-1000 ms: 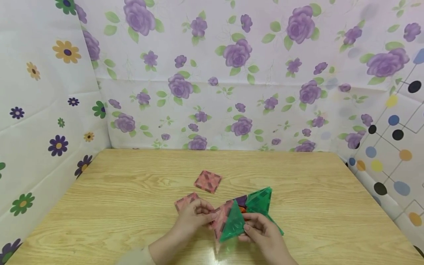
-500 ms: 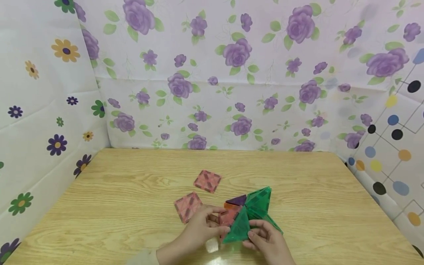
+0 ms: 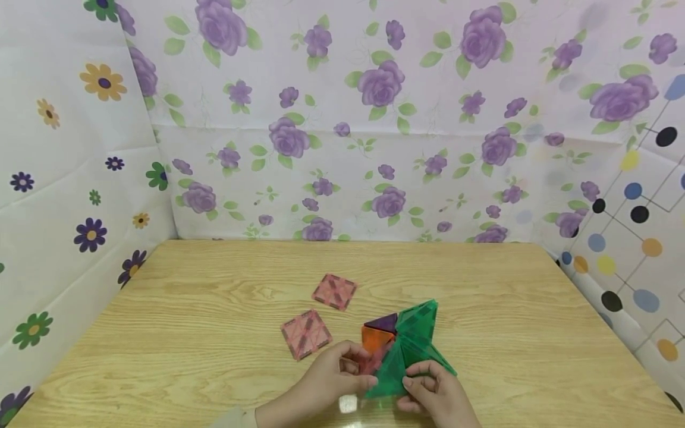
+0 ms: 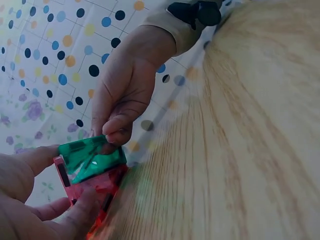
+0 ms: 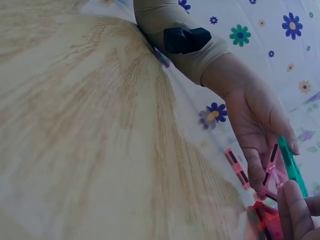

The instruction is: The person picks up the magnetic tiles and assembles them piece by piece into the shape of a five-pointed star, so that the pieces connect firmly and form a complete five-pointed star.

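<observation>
My left hand (image 3: 337, 375) grips a translucent pink magnetic tile (image 4: 102, 182) between thumb and fingers, its near end hidden by them. Joined along the pink tile's edge is a green triangular magnetic tile (image 3: 390, 377), which my right hand (image 3: 434, 389) pinches at its right side. Both tiles stand tilted against a small cluster on the table. That cluster shows an orange tile (image 3: 376, 340), a purple tile (image 3: 384, 323) and more green triangular tiles (image 3: 420, 321) spreading to the right. Whether the held pair touches the cluster all along its edge, I cannot tell.
Two loose pink square tiles lie flat on the wooden table (image 3: 214, 297): one tile (image 3: 306, 334) left of the cluster, another tile (image 3: 334, 291) farther back. Flower-patterned cloth (image 3: 342, 178) hangs behind the table, with more cloth at both sides.
The joined pink and green tiles have moved right and slightly nearer, up against the cluster. Both hands moved along with them. The orange tile and the nearer loose pink square are now uncovered.
</observation>
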Available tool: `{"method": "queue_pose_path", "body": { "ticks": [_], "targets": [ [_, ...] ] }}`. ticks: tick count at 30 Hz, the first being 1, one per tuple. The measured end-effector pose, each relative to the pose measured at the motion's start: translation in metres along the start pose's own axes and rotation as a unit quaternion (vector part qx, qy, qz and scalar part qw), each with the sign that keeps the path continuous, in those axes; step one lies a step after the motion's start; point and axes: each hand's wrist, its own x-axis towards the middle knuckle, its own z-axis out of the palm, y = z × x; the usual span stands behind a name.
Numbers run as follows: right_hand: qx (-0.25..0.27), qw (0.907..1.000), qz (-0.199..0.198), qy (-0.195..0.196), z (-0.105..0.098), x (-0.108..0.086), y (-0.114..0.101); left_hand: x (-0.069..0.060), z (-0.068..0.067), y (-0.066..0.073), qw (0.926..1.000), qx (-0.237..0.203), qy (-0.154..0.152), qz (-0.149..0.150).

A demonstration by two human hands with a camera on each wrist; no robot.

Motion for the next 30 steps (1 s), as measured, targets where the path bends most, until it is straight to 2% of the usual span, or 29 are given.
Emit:
{"method": "queue_pose_path", "body": {
  "ticks": [4,12,19,22,24,26,27,28,29,30],
  "targets": [
    [-0.002,1.0,-0.003,-0.001,0.002,0.0,-0.002,0.0,0.001,-0.003,0.9987,-0.041,-0.001,-0.029],
    [-0.019,0.9997,-0.015,-0.003,0.006,0.003,-0.006,-0.003,0.004,-0.002,0.9966,-0.056,-0.002,-0.06],
    [-0.07,0.9974,-0.018,-0.005,0.005,0.004,-0.008,-0.004,0.013,-0.001,0.9974,-0.045,0.019,-0.054],
    [-0.096,0.9951,-0.02,-0.003,0.005,0.004,-0.008,-0.006,0.016,-0.001,0.9981,-0.036,0.015,-0.048],
    [-0.102,0.9945,-0.021,-0.003,0.005,0.004,-0.009,-0.008,0.017,-0.002,0.9994,-0.015,0.008,-0.029],
    [-0.105,0.9942,-0.022,-0.003,0.004,0.005,-0.009,-0.009,0.018,-0.003,0.9993,0.036,0.002,0.012],
    [-0.106,0.9941,-0.022,-0.003,0.004,0.005,-0.009,-0.009,0.019,-0.004,0.9968,0.071,0.001,0.038],
    [-0.108,0.9939,-0.023,-0.003,0.004,0.006,-0.009,-0.01,0.019,-0.004,0.9917,0.111,0.003,0.065],
    [-0.109,0.9938,-0.024,-0.003,0.004,0.006,-0.009,-0.01,0.019,-0.004,0.9834,0.157,0.005,0.091],
    [-0.11,0.9936,-0.025,-0.003,0.003,0.006,-0.009,-0.01,0.02,-0.005,0.9719,0.204,0.007,0.118]
  ]
}}
